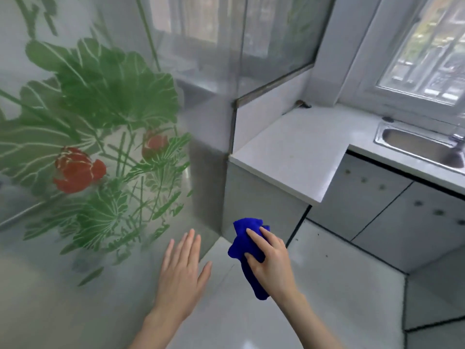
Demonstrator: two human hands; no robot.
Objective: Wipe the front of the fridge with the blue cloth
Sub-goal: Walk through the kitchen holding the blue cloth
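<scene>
From the head camera we see our right hand (270,265) gripping the blue cloth (245,231), fingers curled over its bunched middle. One end sticks out above the fingertips and the other hangs below the palm. The cloth is off the fridge (83,137), just right of its flower-printed front and before the grey cabinet (251,197) under the white counter (297,149). Our left hand (181,275) is spread flat with straight fingers by the fridge's lower front; whether it touches, we cannot tell.
</scene>
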